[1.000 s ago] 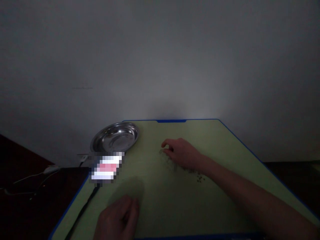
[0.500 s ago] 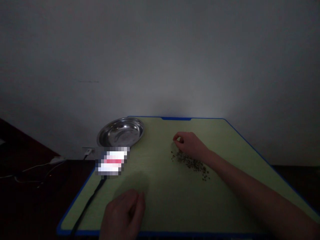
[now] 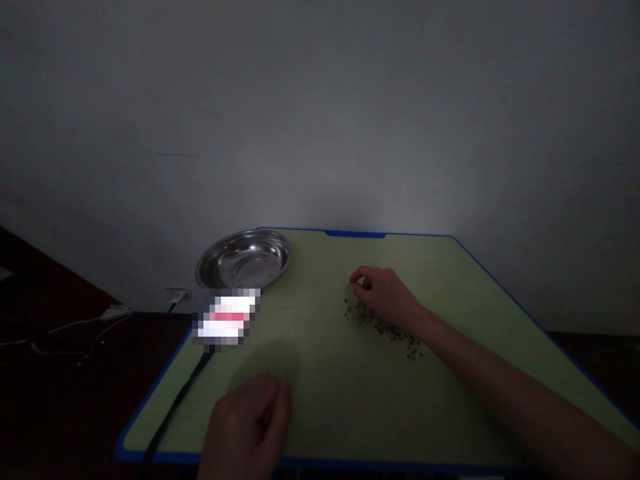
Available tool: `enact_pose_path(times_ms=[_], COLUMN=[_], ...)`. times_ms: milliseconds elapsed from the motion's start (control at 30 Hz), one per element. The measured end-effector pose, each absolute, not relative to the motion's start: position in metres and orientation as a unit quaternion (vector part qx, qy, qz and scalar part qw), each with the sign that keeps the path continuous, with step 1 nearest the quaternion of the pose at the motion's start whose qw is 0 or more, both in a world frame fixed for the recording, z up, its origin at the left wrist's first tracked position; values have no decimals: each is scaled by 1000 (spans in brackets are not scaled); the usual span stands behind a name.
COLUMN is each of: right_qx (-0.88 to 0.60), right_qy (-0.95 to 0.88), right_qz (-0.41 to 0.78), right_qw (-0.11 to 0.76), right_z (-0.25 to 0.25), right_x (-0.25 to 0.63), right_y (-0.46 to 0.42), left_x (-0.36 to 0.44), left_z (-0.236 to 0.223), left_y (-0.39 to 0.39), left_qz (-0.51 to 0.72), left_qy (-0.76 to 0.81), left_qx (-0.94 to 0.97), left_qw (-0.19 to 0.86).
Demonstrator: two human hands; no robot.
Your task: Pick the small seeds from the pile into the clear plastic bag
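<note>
Small dark bits that look like beans or seeds [image 3: 393, 331] lie scattered on the right half of a pale green table [image 3: 320, 400]. Over their far end is my right hand [image 3: 383, 290], its thumb and forefinger tips pinched together in a ring. Whatever sits between those fingertips is too small to make out. My left hand [image 3: 250, 423] rests closed like a fist near the table's front edge, and its inside is hidden from view.
A shiny steel basin [image 3: 245, 260] stands at the table's back left. Before it lies a pixelated bright rectangle [image 3: 227, 317], with a black strap or cable [image 3: 183, 397] running to the front edge. Left of the table, a plug [image 3: 177, 298] sits at the wall.
The view has shifted slightly. My right hand keeps its pinch above the dark bits, a touch lower and further right in the picture. My left hand stays closed in place.
</note>
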State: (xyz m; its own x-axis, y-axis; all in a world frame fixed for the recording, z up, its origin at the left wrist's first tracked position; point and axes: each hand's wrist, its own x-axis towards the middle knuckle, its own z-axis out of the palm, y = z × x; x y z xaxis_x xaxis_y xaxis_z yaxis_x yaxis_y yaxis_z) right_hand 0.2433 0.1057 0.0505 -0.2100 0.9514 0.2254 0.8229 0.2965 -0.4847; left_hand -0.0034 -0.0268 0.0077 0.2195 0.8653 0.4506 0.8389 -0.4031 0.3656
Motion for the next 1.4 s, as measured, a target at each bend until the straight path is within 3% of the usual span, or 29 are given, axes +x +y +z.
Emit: enact_pose_path(times_ms=[1033,1400], right_qx=[-574,-539], right_qy=[-771,-816], right_qz=[150,140], right_qw=[233,154], right_z=[48,55], right_x=[249,246], right_y=[105,130], left_x=[0,0], left_z=[14,12], left_y=[-26,-28], left_qz=[333,331], left_qy=[531,531], left_qx=[779,780], left_qw=[-4,-8])
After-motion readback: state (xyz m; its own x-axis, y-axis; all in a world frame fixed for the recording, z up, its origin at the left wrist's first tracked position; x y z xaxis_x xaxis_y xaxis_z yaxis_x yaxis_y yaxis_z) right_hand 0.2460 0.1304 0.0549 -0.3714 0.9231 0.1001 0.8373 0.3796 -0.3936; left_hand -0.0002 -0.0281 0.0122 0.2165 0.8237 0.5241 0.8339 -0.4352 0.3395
